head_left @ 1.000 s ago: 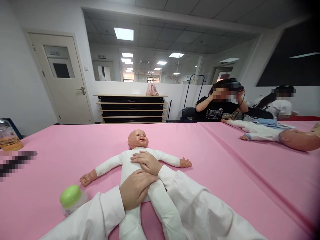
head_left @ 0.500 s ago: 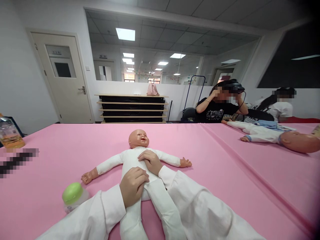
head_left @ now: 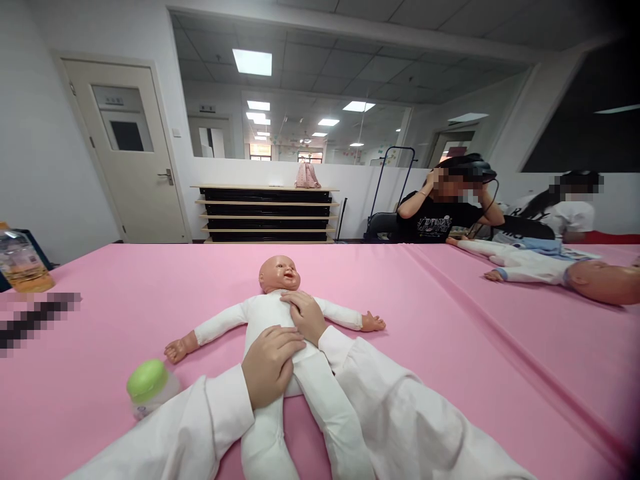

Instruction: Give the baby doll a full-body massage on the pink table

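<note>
The doll (head_left: 267, 310) seems light and soft, best held around its trunk (head_left: 261, 325), where left hand (head_left: 270, 364) and right hand (head_left: 306, 317) rest loosely, gripping nothing.

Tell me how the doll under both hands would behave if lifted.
The doll would probably flop at its creased cloth legs, which look softly stuffed. Its smooth, shiny head looks hard, so it may be slippery to grip.

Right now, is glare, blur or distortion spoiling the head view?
Head view: left hand and right hand look reasonably sharp; the doll's head carries shiny highlights; a ceiling light glares white; the door leans, likely wide-angle distortion; the upper right corner is dark; a pixelated patch sits at left.
</note>
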Demonstrator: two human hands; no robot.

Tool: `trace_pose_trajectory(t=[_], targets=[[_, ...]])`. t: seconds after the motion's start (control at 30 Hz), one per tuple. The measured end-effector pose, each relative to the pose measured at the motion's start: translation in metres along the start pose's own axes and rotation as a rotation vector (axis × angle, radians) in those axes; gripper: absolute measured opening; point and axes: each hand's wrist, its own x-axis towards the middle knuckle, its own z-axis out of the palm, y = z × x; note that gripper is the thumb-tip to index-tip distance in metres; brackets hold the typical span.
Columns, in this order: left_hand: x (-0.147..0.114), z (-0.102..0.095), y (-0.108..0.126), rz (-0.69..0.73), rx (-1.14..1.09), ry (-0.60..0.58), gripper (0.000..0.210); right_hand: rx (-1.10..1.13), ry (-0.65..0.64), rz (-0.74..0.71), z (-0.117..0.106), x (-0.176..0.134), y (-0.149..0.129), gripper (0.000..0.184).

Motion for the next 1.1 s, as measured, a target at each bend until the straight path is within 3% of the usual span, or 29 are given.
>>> trace_pose_trajectory(t=[0.07, 0.17, 0.27, 0.37, 0.43, 0.57, 0.63, 0.7, 0.77, 0.83, 0.9, 1.0, 1.1], targets=[[-0.003, 0.002, -0.001, 0.026, -0.028, 0.118, 0.033, 0.019, 0.026, -0.044, -0.002, -0.002, -0.004, 0.034], [-0.005, 0.003, -0.001, 0.121, -0.095, 0.181, 0.027, 0.081, -0.18, -0.254, -0.008, 0.0, -0.017, 0.036], [-0.005, 0.003, 0.001, 0.194, -0.148, 0.107, 0.034, 0.078, -0.46, -0.375, -0.013, 0.008, -0.031, 0.042], [-0.002, 0.001, 0.002, 0.249, -0.203, -0.043, 0.046, 0.019, -0.624, -0.394, -0.014, 0.014, -0.037, 0.048], [0.0, 0.0, 0.002, 0.268, -0.218, -0.12, 0.046, -0.032, -0.628, -0.356, -0.013, 0.015, -0.036, 0.049], [0.002, 0.0, 0.002, 0.203, -0.152, -0.177, 0.049, -0.133, -0.423, -0.163, -0.004, 0.013, -0.027, 0.041], [0.001, 0.001, 0.002, 0.13, -0.107, -0.129, 0.048, -0.141, -0.308, -0.058, 0.0, 0.01, -0.023, 0.039], [-0.001, 0.001, 0.002, 0.067, -0.069, -0.009, 0.04, -0.114, -0.201, 0.01, 0.001, 0.007, -0.021, 0.036], [-0.005, 0.002, 0.002, 0.056, -0.06, 0.118, 0.031, -0.06, -0.128, -0.003, 0.0, 0.004, -0.021, 0.034], [-0.008, 0.003, 0.002, 0.097, -0.081, 0.193, 0.027, 0.02, -0.156, -0.109, -0.003, 0.002, -0.023, 0.033], [-0.01, 0.004, 0.001, 0.149, -0.117, 0.193, 0.027, 0.095, -0.277, -0.244, -0.007, 0.003, -0.026, 0.037], [-0.009, 0.003, 0.0, 0.202, -0.153, 0.088, 0.034, 0.112, -0.481, -0.361, -0.01, 0.007, -0.031, 0.041], [-0.005, 0.001, 0.0, 0.241, -0.163, -0.053, 0.041, 0.057, -0.586, -0.375, -0.008, 0.01, -0.032, 0.039]])
